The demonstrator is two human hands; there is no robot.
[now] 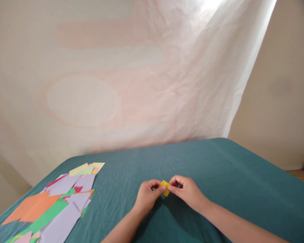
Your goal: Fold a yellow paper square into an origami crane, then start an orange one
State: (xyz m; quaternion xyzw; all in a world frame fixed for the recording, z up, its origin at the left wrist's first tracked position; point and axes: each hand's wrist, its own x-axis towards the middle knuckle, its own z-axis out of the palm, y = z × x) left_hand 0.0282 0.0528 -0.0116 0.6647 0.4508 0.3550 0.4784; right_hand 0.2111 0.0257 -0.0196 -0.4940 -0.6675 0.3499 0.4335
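Note:
A small piece of folded yellow paper (164, 184) is held up between my two hands, just above the green cloth. My left hand (148, 194) pinches its left side between thumb and fingers. On the opposite side, my right hand (186, 190) grips the right corner, its thumb and fingertip closed on the paper. The yellow piece looks roughly diamond-shaped from here; its folds are too small to make out.
A green cloth (126, 165) covers the table. Loose coloured papers, with orange sheets (38, 206), a green strip (49, 215) and lilac sheets (63, 222), lie overlapping at the left. Behind the table hangs a pale sheet (142, 84).

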